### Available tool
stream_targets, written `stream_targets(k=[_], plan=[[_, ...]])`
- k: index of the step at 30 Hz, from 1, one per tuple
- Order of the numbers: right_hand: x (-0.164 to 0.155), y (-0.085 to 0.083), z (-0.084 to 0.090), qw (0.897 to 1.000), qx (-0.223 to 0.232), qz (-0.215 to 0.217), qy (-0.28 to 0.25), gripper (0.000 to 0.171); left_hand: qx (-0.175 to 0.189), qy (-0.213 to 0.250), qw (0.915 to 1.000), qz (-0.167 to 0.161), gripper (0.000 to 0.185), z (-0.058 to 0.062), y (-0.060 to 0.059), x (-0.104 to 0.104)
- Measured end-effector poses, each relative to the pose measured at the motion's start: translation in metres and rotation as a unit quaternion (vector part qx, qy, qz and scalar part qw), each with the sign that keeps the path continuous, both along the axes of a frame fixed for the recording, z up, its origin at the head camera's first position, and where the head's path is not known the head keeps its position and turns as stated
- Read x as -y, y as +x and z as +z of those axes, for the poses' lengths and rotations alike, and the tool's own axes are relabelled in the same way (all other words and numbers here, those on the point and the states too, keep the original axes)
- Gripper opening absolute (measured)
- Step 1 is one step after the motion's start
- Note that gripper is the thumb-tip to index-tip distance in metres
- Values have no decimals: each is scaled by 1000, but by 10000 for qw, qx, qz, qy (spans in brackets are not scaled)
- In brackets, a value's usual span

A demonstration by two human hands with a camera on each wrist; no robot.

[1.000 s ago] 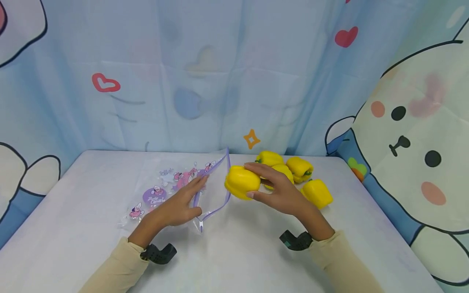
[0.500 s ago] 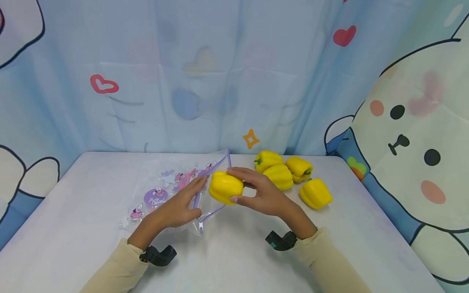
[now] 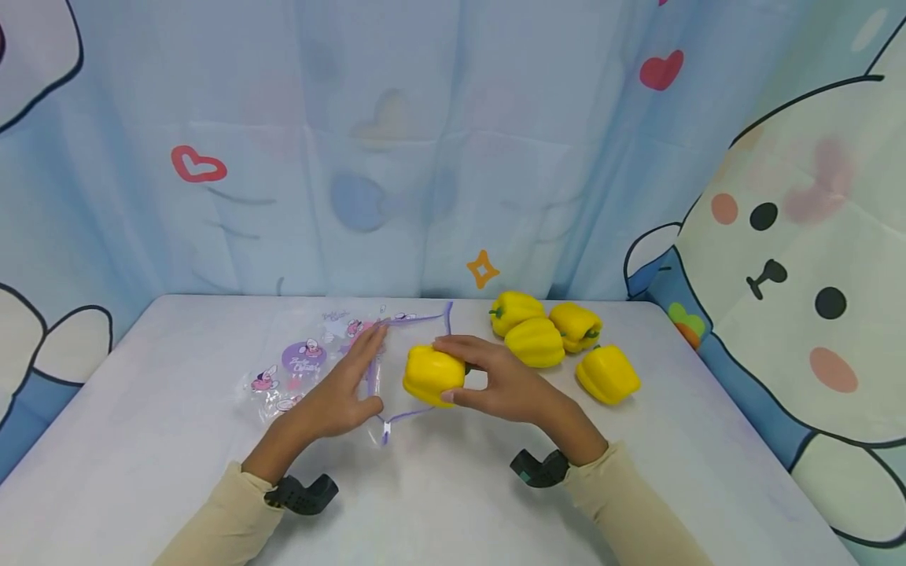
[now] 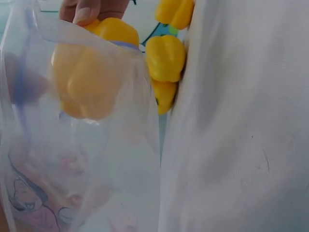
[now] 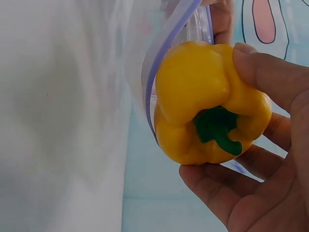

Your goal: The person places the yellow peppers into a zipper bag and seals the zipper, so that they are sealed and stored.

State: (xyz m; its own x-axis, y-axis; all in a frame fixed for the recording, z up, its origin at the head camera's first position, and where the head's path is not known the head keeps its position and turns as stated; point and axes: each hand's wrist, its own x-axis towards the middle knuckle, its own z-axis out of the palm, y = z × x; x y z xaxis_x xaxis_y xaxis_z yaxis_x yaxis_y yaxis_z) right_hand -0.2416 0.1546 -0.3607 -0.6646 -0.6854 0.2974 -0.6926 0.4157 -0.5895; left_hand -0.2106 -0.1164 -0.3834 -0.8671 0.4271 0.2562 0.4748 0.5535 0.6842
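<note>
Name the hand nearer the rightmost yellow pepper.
Right. The right hand holds another pepper, left of the rightmost pepper; the left hand is farther left, at the clear bag.

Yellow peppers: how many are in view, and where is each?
5. The held pepper is in the right hand at the mouth of the clear bag; the rear left pepper, rear right pepper, middle pepper and nearest pepper lie on the table. None seems hidden.
</note>
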Motion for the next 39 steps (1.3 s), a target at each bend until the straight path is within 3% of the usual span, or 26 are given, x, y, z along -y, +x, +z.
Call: stream_targets(k=[10, 20, 33, 39], plan=[[9, 13, 8, 9998, 16, 121, 123, 67, -54, 42, 9992, -392, 93, -3, 3, 0], [13, 7, -5, 9993, 132, 242, 242, 66, 4, -124, 9984, -559, 92, -1, 4, -2], [15, 6, -6, 9978, 268, -411, 444, 66, -483, -11, 9980, -405, 98, 8, 3, 3], [16, 7, -9, 9974, 252, -577, 344, 66, -295, -55, 9990, -341, 97, 7, 3, 1]])
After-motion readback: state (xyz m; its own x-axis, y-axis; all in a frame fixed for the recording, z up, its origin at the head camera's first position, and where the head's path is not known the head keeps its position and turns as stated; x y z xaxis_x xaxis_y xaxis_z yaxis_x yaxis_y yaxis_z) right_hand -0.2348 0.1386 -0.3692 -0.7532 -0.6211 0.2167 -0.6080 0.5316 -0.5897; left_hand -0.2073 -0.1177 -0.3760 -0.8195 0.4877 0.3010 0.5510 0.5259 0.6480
